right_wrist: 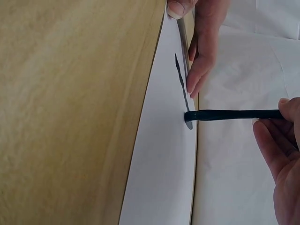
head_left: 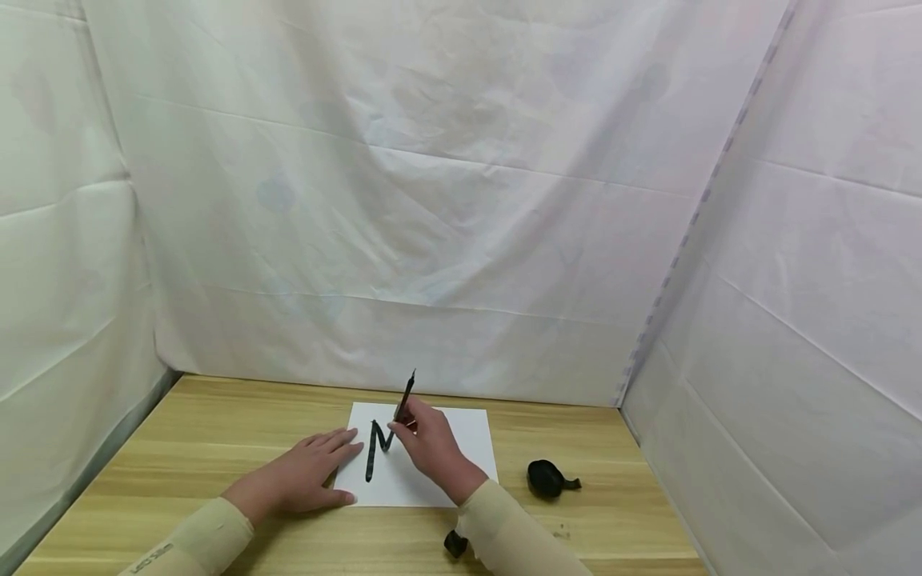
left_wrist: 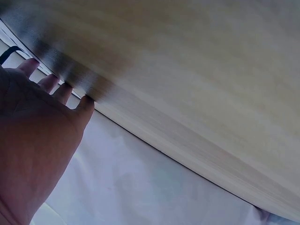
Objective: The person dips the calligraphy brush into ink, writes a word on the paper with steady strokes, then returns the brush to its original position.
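Note:
A white sheet of paper (head_left: 471, 444) lies on the wooden table, with thick black strokes (head_left: 370, 458) forming an N-like shape on its left half. Between thumb and fingers my right hand (head_left: 432, 444) pinches a dark ink brush (head_left: 405, 398). Its black head meets the paper at the end of a stroke in the right wrist view, where the handle (right_wrist: 234, 114) is seen side-on. My left hand (head_left: 306, 474) rests at the sheet's left edge, fingers extended and fingertips on the paper. The left wrist view shows that palm (left_wrist: 37, 126) from the side.
To the right of the paper sits a rounded black object (head_left: 545, 479) with a short neck. A small black piece (head_left: 455, 544) lies beside my right sleeve (head_left: 507, 528), partly hidden. White cloth (head_left: 403, 240) hangs behind the wooden table (head_left: 194, 432) and along both sides.

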The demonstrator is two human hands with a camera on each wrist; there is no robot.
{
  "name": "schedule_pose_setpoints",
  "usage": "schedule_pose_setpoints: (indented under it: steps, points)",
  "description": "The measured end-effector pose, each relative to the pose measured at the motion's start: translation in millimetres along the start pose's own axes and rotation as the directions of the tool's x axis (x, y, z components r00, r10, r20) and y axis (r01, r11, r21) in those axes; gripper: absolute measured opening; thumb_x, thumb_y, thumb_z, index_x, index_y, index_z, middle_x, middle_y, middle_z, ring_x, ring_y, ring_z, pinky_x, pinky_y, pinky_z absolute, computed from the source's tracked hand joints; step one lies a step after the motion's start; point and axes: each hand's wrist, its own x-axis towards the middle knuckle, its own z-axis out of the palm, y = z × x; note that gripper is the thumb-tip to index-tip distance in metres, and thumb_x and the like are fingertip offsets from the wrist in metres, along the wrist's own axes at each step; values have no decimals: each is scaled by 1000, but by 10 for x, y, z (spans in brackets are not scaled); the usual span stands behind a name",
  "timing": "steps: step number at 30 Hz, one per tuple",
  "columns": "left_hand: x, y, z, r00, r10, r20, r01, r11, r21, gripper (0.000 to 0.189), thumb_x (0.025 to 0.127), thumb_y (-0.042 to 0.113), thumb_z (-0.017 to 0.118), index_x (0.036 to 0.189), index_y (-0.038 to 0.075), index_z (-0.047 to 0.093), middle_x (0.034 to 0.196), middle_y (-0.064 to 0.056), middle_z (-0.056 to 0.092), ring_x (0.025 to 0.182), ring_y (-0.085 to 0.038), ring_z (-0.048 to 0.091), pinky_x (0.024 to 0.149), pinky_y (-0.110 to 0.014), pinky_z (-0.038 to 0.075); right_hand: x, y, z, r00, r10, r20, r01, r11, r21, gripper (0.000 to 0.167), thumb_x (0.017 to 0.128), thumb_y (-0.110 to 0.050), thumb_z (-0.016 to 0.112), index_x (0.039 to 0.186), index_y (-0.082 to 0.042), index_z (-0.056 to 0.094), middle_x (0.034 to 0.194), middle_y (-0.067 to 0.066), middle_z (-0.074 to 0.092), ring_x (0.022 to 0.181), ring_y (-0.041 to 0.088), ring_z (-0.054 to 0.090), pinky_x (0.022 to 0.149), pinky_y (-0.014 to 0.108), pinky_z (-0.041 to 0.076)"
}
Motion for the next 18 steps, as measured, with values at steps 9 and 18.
schedule_pose_setpoints:
  steps: [9, 18]
  points:
    - [-3, 13, 3, 1000, -16, 18, 16, 1000, -14, 96, 99, 72, 69, 165, 5, 50, 173, -22, 41, 158, -49, 39, 123, -73, 34, -49, -23, -34, 1000, 6, 31, -6, 1000, 0, 10, 108, -18, 76, 109, -22, 66, 105, -10, 73, 96, 0, 69, 83, 23, 62]
    - [6, -11, 16, 1000, -12, 13, 12, 1000, -2, 96, 99, 73, 68, 165, 6, 50, 173, -21, 41, 158, -48, 39, 123, -72, 34, -89, -47, -57, 999, -19, 28, 18, 1000, 19, 11, 107, -18, 77, 109, -21, 67, 103, -10, 74, 93, 0, 69, 82, 22, 62]
